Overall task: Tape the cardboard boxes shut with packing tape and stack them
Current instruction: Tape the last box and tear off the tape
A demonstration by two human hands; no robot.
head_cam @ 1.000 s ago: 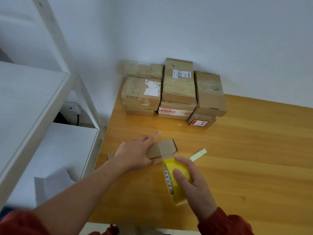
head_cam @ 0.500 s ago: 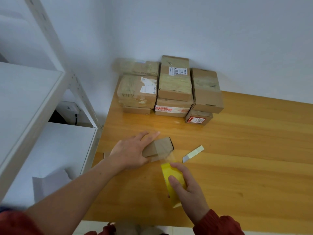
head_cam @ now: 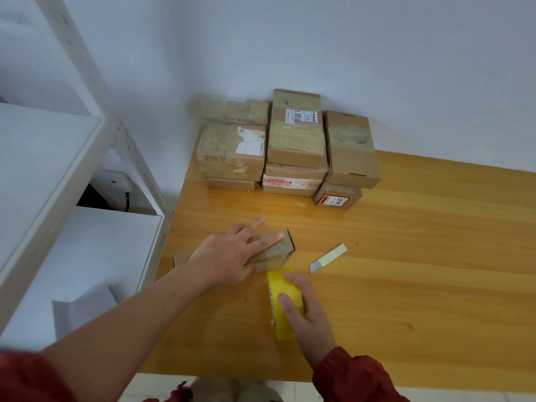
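A small flat cardboard box [head_cam: 275,250] lies on the wooden table [head_cam: 406,271] near its left edge. My left hand [head_cam: 232,256] presses flat on top of the box with straight fingers. My right hand [head_cam: 304,311] grips a yellow roll of packing tape [head_cam: 282,303] just in front of the box. A clear strip of tape runs from the roll up to the box's near end. Several taped cardboard boxes [head_cam: 295,146] are stacked against the wall at the table's far left corner.
A small utility knife [head_cam: 327,258] lies on the table to the right of the box. A white metal shelf unit [head_cam: 58,184] stands close along the table's left side. A white wall runs behind the stack.
My right hand has turned the tape roll edge-on and lowered it toward the table, drawing tape off the box. My left hand has stayed pressed on the box.
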